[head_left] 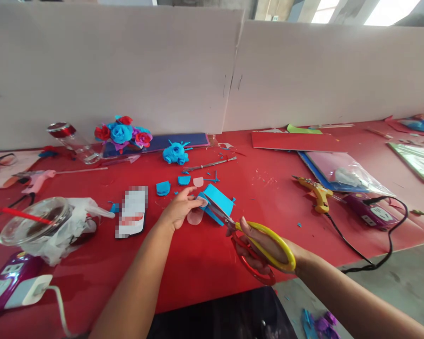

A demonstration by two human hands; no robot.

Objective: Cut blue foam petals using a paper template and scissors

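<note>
My right hand (256,242) is closed around the handles of a pair of scissors (273,245), one handle yellow and one red. The blades reach left into a piece of blue paper (221,200). My left hand (179,209) pinches the paper's left edge together with a pale, rounded petal template (201,202). Just below my left fingers, another pale rounded piece (195,216) lies on the red table. Small cut blue petals (163,188) and a small pale piece (198,181) lie beyond my left hand.
Blue, red and purple paper flowers (121,133) stand at the back beside a glass bottle (74,141). A blue flower (176,153) and thin wires (210,164) lie nearer. A yellow glue gun (316,193) rests right; a phone (132,212) and drink cup (35,221) are left.
</note>
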